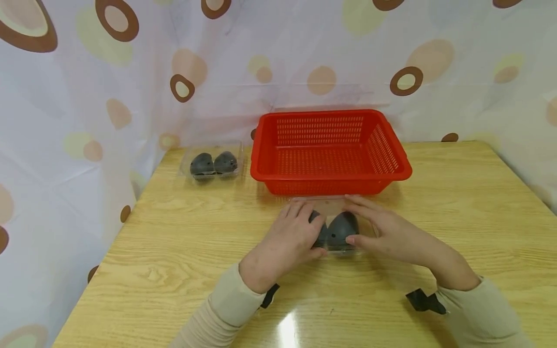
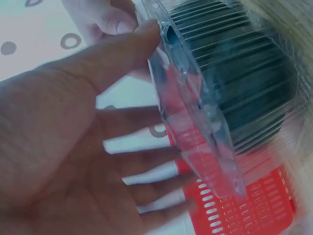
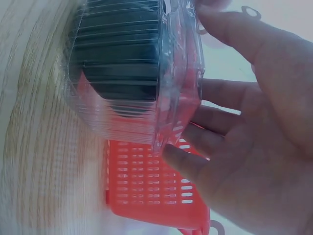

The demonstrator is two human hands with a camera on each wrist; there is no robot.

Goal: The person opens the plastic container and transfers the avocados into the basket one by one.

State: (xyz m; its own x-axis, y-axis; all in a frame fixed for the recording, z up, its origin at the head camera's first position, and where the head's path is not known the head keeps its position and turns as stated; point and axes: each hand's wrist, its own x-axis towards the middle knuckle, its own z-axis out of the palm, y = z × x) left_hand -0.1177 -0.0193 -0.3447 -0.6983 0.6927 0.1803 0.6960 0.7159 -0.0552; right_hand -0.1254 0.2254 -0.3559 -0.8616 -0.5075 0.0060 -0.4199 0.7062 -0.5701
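In the head view a clear plastic clamshell box (image 1: 331, 206) lies on the table in front of the red basket. Inside are two dark, egg-shaped, avocado-like fruits (image 1: 344, 228), the left one partly covered by a hand. My left hand (image 1: 283, 244) rests over the box's left side, its fingers extended across the lid. On the right side, my right hand (image 1: 393, 237) touches the lid with thumb and fingers spread. Both wrist views show the ribbed box wall (image 2: 254, 83) and fairly straight fingers (image 3: 215, 90) along the lid edge.
A red plastic basket (image 1: 322, 178) with slotted sides stands just behind the box. Back left on the wooden table (image 1: 174, 251) sits another clear box (image 1: 224, 147) holding two similar dark fruits (image 1: 225, 163). A patterned cloth (image 1: 296, 48) hangs behind the table.
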